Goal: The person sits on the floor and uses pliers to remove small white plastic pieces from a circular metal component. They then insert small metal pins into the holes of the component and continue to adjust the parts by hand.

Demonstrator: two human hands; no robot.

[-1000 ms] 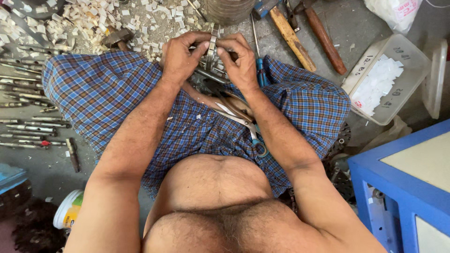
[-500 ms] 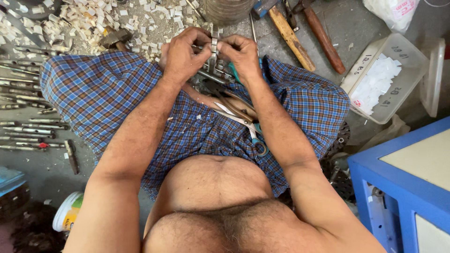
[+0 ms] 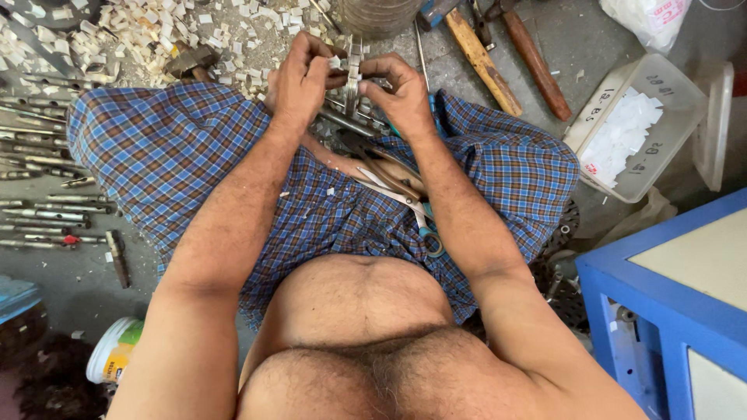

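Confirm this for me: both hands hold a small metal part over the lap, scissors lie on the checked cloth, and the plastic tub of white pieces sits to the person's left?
Not quite. The head view shows the tub to the person's right, not left. The rest stands: left hand and right hand hold the metal part, and scissors lie on the checked cloth.

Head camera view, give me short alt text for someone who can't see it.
Seen from above, a seated person's left hand and right hand pinch a narrow metal strip between them over a blue checked cloth on their lap. Scissors lie on the lap, with pale chips, wooden-handled tools and a clear plastic tub on the floor.
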